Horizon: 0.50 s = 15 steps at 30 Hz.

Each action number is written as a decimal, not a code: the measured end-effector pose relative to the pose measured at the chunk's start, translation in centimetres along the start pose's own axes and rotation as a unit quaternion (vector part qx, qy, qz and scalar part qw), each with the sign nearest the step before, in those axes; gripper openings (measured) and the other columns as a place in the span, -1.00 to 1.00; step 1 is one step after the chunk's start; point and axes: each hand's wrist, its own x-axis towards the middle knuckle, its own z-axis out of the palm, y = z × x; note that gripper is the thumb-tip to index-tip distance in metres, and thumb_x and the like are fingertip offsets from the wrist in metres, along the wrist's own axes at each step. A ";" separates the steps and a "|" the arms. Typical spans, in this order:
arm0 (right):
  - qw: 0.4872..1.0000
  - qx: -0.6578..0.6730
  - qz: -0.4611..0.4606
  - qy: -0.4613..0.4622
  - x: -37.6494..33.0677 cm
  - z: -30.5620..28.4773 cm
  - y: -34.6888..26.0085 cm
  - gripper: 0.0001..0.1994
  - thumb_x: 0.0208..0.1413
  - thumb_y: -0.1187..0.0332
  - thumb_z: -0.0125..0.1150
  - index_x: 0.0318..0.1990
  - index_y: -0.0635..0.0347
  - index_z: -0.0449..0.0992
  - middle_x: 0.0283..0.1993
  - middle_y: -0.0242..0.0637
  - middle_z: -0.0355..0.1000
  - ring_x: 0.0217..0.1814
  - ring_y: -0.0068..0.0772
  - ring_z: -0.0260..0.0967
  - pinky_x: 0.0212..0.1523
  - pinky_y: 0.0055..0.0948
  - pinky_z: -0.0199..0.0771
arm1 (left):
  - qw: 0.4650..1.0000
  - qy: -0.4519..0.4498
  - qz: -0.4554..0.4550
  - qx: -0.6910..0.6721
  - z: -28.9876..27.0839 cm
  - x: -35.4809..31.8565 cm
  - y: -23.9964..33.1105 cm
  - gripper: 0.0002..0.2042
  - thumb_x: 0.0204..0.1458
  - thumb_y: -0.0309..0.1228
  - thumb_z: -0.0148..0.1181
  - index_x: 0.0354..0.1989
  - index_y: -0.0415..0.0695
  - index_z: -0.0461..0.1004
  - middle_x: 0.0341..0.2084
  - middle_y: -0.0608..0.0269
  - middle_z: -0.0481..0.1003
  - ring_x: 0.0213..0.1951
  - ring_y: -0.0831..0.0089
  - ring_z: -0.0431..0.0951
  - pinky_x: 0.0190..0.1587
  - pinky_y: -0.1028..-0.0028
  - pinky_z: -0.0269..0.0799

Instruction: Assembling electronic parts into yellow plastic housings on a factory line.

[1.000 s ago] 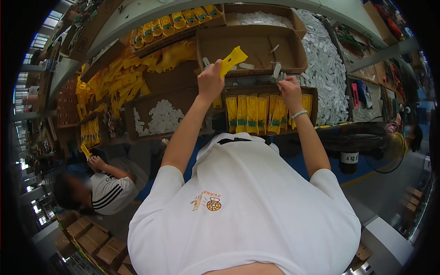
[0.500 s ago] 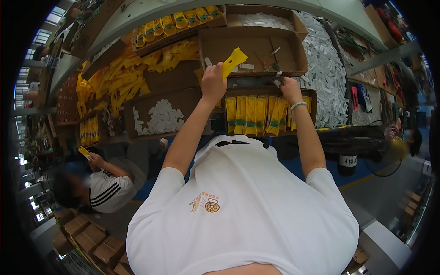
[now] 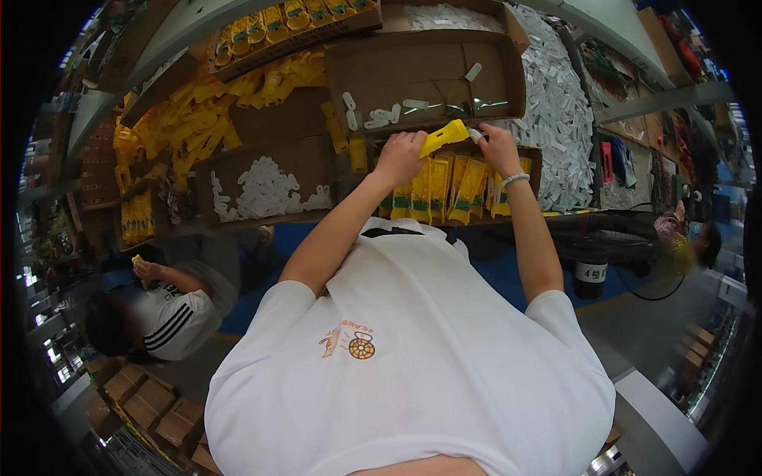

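Note:
My left hand (image 3: 401,159) is closed around a yellow plastic flashlight-shaped casing (image 3: 444,138), its wide end pointing right. Just beyond that end, my right hand (image 3: 500,151) pinches a small whitish piece (image 3: 475,136), mostly covered by the fingers. I cannot tell whether the piece touches the casing. Below both hands, yellow casings with green parts (image 3: 431,189) stand in a row in a cardboard box. Behind the hands lies a shallow cardboard tray (image 3: 389,67) with several white oblong pieces (image 3: 381,116) and thin strips.
To the left, a cardboard box (image 3: 313,151) holds a heap of white pieces (image 3: 266,189). Loose yellow casings (image 3: 194,131) pile up farther left. Clear-white pieces (image 3: 548,95) cover a strip on the right. Another person (image 3: 178,309) works at the left, holding something yellow.
My left hand has brought the yellow casing down and right, tilting it toward my right hand. The right hand has risen slightly, with the whitish piece now beside the casing's end.

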 end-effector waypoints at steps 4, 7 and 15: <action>0.997 0.018 0.040 -0.056 1.1 -1.2 -0.3 -0.71 0.02 0.29 0.14 -0.15 0.27 0.55 -0.21 0.04 0.50 -0.14 0.08 0.43 -0.08 -0.12 0.43 | 0.999 0.019 0.023 -0.028 -0.8 -1.7 0.1 -0.57 -0.15 -0.50 0.30 -0.06 -0.21 0.31 -0.16 0.00 0.48 -0.04 0.07 0.44 0.05 0.22 0.32; 0.978 -0.022 0.058 -0.199 3.2 -1.2 0.1 -0.65 0.06 0.26 0.11 -0.09 0.32 0.52 -0.14 0.05 0.49 -0.09 0.08 0.43 -0.06 -0.16 0.43 | 0.997 0.053 0.047 -0.034 -0.9 -2.3 0.9 -0.56 -0.19 -0.52 0.30 -0.07 -0.22 0.32 -0.13 -0.01 0.47 0.01 0.06 0.43 0.10 0.22 0.29; 0.909 -0.075 0.057 -0.407 5.8 2.4 -0.7 -0.50 0.13 0.10 0.00 0.09 0.32 0.38 0.09 0.10 0.38 0.12 0.09 0.32 0.12 -0.16 0.30 | 0.995 0.078 0.056 -0.033 -0.2 -3.6 1.0 -0.55 -0.24 -0.55 0.30 -0.10 -0.20 0.32 -0.03 -0.03 0.45 0.07 0.03 0.40 0.15 0.16 0.26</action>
